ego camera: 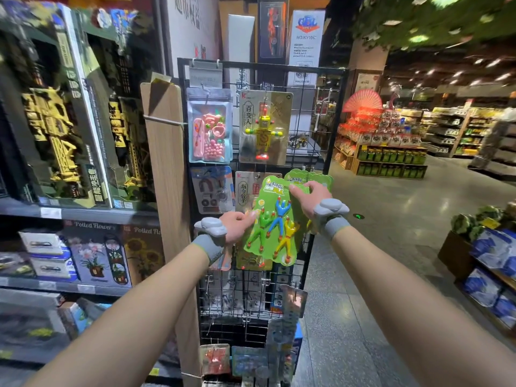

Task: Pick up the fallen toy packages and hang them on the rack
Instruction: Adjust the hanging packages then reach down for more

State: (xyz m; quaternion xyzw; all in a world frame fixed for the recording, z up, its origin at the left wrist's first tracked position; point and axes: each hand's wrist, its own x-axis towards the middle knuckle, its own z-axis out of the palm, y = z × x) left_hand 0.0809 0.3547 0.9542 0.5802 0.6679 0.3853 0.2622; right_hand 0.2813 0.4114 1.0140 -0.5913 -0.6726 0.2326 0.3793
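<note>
Holding the green toy package [275, 224] two-handed: your left hand [238, 223] pinches its left edge about mid-height, thumb on the front. Your right hand [308, 201] has its fingers curled over the header at the top right. Both grips are closed on the card, neither is slack.

Package is tilted, top leaning right, with green, blue and yellow climber figures under the blister. It sits in front of the middle row of the black wire rack [332, 113], right side. Can't tell if its hang hole is on a hook; your right hand covers that spot.

A second green package [321, 177] sits just behind the header, touching or nearly so. The dice card [245, 191] is partly covered on the left, with the magnet set [212, 188] beside it.

Row above: pink bead bag [209, 127] and yellow robot card [265, 127], both hanging. More packages [215, 358] hang low on the rack, blurred.

A wooden board [164, 163] stands against the rack's left edge. Shelves of boxed toys [69, 121] lie beyond that.
</note>
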